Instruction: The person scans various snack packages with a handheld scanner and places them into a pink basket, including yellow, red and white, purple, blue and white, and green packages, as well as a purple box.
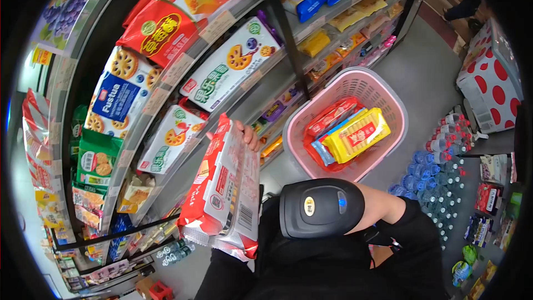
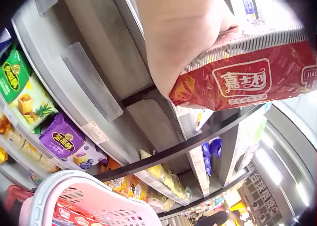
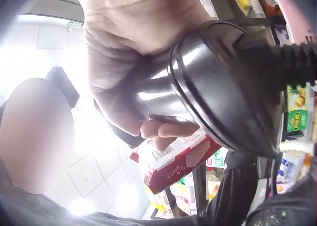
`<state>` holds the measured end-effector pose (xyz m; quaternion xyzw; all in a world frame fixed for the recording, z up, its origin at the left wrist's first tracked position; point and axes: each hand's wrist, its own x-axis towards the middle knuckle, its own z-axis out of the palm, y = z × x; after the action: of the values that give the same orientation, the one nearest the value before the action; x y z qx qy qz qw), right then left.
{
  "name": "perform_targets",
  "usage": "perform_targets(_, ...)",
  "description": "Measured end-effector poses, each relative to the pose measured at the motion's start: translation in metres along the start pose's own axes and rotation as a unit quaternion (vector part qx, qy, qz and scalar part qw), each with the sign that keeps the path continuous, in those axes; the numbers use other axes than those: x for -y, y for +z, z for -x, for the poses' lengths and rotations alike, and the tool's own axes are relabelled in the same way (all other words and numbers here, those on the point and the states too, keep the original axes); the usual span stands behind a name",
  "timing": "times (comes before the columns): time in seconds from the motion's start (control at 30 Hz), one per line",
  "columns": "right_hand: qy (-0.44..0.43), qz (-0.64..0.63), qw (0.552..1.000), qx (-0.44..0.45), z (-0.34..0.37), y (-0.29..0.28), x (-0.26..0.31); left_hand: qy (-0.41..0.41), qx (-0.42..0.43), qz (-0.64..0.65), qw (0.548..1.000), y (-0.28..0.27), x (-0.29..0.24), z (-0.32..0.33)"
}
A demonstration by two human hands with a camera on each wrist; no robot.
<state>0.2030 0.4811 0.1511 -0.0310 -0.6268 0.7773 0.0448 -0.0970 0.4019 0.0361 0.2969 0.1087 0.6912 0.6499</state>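
Observation:
My left hand (image 1: pixel 249 136) grips a red and white biscuit pack (image 1: pixel 222 189), its barcode side turned toward my body. In the left wrist view the hand (image 2: pixel 181 30) covers one end of the pack (image 2: pixel 252 77). A black handheld barcode scanner (image 1: pixel 322 208) is in front of my chest, a small blue light showing on its top. My right hand (image 3: pixel 143 25) wraps its fingers round the scanner's handle (image 3: pixel 158 92); the scanner hides this hand in the head view. Behind the scanner in the right wrist view appears the red pack (image 3: pixel 181 161).
A pink basket (image 1: pixel 294 128) with red, blue and yellow packs (image 1: pixel 361 136) inside stands beyond the scanner. Shelves of boxed and bagged biscuits (image 1: pixel 233 64) run along the left. Bottled drinks (image 1: pixel 438 183) and a red-dotted white box (image 1: pixel 491 80) stand on the right.

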Motion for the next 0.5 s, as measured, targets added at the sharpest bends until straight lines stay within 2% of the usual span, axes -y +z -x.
perform_targets(0.03,0.006,0.008,1.000,-0.006,0.005,-0.002,-0.006,0.027,-0.051,0.003,0.998,0.008,0.008,0.001)
perform_targets(0.07,-0.018,0.022,0.999,-0.022,0.011,-0.004,-0.016,0.029,-0.044,0.012,0.999,0.004,0.016,0.007)
perform_targets(0.1,-0.043,0.035,0.998,-0.032,0.017,-0.005,-0.024,0.019,-0.104,0.013,0.994,-0.004,0.022,0.017)
perform_targets(0.13,-0.031,0.021,0.999,-0.040,0.024,-0.007,-0.028,0.008,-0.162,0.013,0.987,-0.007,0.029,0.024)
perform_targets(0.17,-0.008,-0.029,0.998,-0.058,0.030,-0.007,-0.039,0.046,-0.381,-0.029,0.923,0.019,0.046,0.017)
perform_targets(0.2,0.011,-0.085,0.994,-0.071,0.034,-0.005,-0.050,-0.014,-0.293,-0.015,0.956,0.001,0.044,0.030)
perform_targets(0.23,0.008,-0.024,0.994,-0.106,0.038,-0.006,-0.052,-0.011,-0.324,-0.026,0.946,-0.010,0.055,0.047)
perform_targets(0.27,0.008,-0.023,0.994,-0.102,0.042,-0.008,-0.057,-0.008,-0.355,-0.036,0.934,-0.003,0.066,0.046)
perform_targets(0.33,0.038,0.000,0.984,-0.174,0.049,-0.017,-0.073,-0.073,-0.482,-0.081,0.869,0.022,0.077,0.022)
perform_targets(0.4,-0.012,0.155,0.970,-0.187,0.054,-0.031,-0.073,-0.111,-0.480,-0.057,0.868,0.022,0.091,0.017)
perform_targets(0.47,-0.011,0.036,0.955,-0.296,0.061,-0.040,-0.076,-0.103,-0.453,-0.003,0.886,0.022,0.099,0.012)
perform_targets(0.5,-0.008,0.046,0.938,-0.343,0.063,-0.045,-0.074,-0.102,-0.456,-0.001,0.884,0.021,0.100,0.011)
